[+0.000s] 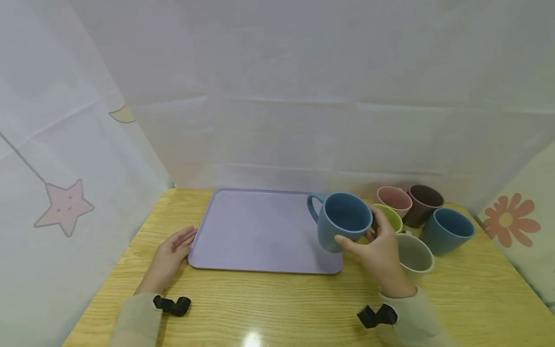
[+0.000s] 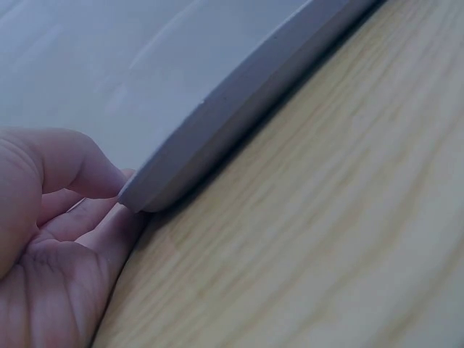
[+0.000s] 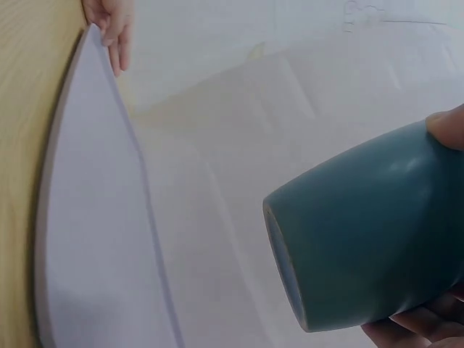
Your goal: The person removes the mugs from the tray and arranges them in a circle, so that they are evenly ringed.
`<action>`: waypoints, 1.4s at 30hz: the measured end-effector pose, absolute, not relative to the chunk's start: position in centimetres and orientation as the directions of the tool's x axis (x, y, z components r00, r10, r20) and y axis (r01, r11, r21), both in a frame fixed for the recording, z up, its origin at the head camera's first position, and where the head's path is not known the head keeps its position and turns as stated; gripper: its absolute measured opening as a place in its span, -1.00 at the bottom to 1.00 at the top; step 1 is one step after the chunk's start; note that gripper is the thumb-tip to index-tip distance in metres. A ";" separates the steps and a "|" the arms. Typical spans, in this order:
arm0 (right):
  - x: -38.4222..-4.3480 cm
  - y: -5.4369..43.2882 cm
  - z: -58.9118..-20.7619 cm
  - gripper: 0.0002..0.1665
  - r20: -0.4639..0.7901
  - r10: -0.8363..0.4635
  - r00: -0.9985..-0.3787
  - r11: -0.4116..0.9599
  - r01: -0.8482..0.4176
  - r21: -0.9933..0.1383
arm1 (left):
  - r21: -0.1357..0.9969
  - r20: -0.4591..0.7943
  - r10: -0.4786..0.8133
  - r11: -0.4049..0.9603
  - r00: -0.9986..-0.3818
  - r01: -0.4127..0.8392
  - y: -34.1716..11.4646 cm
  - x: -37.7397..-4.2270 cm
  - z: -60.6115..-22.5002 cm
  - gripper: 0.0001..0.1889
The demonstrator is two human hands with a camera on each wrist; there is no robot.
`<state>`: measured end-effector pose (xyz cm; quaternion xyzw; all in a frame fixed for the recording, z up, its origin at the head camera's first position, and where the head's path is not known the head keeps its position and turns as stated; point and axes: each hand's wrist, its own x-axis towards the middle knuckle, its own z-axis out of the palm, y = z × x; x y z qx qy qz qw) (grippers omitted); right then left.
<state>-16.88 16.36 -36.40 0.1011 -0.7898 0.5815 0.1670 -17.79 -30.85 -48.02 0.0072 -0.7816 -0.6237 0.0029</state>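
My right hand grips a blue mug by its side, thumb on the near wall and fingers round the far side. The mug is held above the right end of a lilac tray, its handle pointing left. In the right wrist view the mug's base shows clear of the tray. My left hand lies at the tray's left edge, fingers fairly straight; in the left wrist view a fingertip touches the tray's rim near the corner.
Right of the tray stand several mugs: a pink mug, a dark brown mug, a yellow-green mug, a greyish-white mug and another blue mug. A pale cloth hangs behind the wooden table.
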 end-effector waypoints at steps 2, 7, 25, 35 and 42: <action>-16.4 17.4 -35.8 -0.04 0.407 0.066 -0.911 0.304 -0.370 -0.878 | 0.975 -0.006 -0.012 0.224 -1.000 -0.008 -30.8 -17.8 -48.1 -0.42; -15.5 20.2 -34.8 -0.05 0.430 0.151 -0.890 0.241 -0.388 -0.889 | 0.975 -0.006 -0.006 0.223 -1.000 -0.007 -30.7 -17.8 -48.2 -0.43; -14.1 29.1 -34.1 -0.11 0.457 0.445 -0.770 0.314 -0.344 -0.885 | 0.980 0.012 -0.010 0.201 -1.000 0.010 -30.6 -17.8 -48.1 -0.44; -13.4 33.7 -35.8 -0.11 0.387 0.520 -0.761 0.476 -0.118 -0.871 | 0.982 0.004 -0.004 0.190 -1.000 0.003 -30.8 -18.0 -48.2 -0.43; -12.5 35.9 -37.5 -0.08 0.274 0.547 -0.791 0.524 0.068 -0.849 | 0.978 -0.009 -0.001 0.207 -1.000 -0.009 -30.9 -18.0 -48.5 -0.42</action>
